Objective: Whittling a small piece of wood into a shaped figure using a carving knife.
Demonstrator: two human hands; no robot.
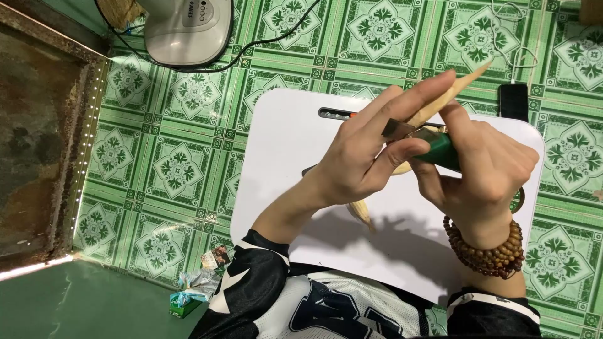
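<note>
Fingers [402, 100] of the left hand [364, 157] are wrapped around a pale wooden stick [449, 97], while the right hand [483, 169] is closed on a green-handled knife [440, 149] whose metal blade [399, 130] is laid against the stick. Both are held above a white counter [282, 144], a rounded board that is set on a floor of green patterned tiles [169, 157]. The stick is seen on a long diagonal axis: its tapered upper tip points up and to the right, past the fingertips, and its lower end [362, 213] emerges below the left palm, pointing down and to the left over the counter. The middle of the stick is hidden by the two hands. The knife is crossed over it, handle toward the right, blade toward the left.

A worn, dark slab [38, 138] is seen along the left edge of the view. A grey appliance [188, 28] with a black cable [276, 34] is stood at the top left of the floor. A dark sleeve with white trim [251, 282] is worn on the left arm, and a bracelet of brown wooden beads [490, 254] is worn on the right wrist. A black phone [513, 100] lies beyond the counter's far right corner, with a white cord [518, 56] near it. Crumpled small packets [198, 285] are left on the floor near the left elbow.
</note>
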